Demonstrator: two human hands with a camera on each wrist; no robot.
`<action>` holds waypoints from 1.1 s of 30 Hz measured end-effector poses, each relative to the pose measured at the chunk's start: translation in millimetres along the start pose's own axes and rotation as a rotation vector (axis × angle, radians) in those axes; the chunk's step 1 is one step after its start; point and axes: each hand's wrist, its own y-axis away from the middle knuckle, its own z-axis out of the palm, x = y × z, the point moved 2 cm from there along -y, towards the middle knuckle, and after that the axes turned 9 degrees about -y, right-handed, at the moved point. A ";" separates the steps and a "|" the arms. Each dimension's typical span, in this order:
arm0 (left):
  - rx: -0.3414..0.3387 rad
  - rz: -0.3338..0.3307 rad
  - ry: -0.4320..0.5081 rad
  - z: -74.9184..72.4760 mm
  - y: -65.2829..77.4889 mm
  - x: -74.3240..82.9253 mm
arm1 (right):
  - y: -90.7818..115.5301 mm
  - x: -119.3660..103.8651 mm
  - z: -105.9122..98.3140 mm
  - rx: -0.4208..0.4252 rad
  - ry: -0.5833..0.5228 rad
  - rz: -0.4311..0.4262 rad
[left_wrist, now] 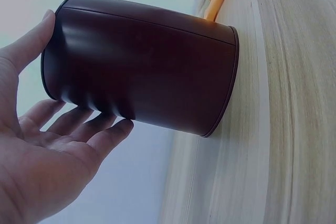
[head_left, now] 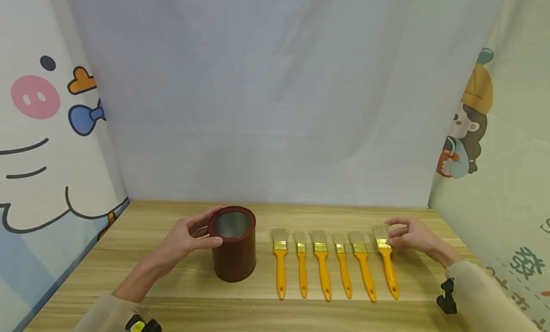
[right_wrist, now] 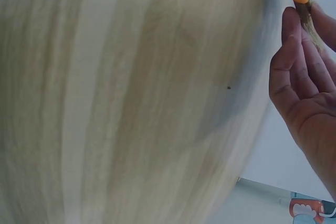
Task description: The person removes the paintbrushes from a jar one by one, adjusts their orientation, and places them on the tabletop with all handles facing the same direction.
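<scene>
A dark red-brown metal can [head_left: 234, 255] stands upright on the table, its top uncovered. My left hand [head_left: 189, 236] holds it near the upper rim, thumb on the near side and fingers round the far side; in the left wrist view the fingers [left_wrist: 107, 140] press along its wall. To the right, several paintbrushes with yellow-orange handles lie in a row, bristles pointing away. At the row's right end, my right hand [head_left: 414, 235] pinches the outermost paintbrush [head_left: 388, 265] by its metal band and bristles. In the right wrist view, thumb and fingers close round that band.
The other paintbrushes, from the leftmost brush [head_left: 280, 270] to the brush [head_left: 363, 270] beside the pinched one, lie side by side. A pale wood-grain table [head_left: 172, 308] carries everything. Behind it hangs a grey cloth [head_left: 275, 107], with printed cloths at both sides.
</scene>
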 end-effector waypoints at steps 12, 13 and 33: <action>0.000 0.004 -0.006 -1.9 -1.1 0.0 | -5.4 9.9 0.3 -0.040 0.016 -0.029; 0.001 0.005 -0.005 -2.1 -1.2 0.1 | -6.0 10.0 0.5 -0.038 0.025 -0.029; -0.013 -0.025 -0.004 -2.1 -0.7 1.2 | -5.8 11.2 2.1 -0.033 0.162 -0.053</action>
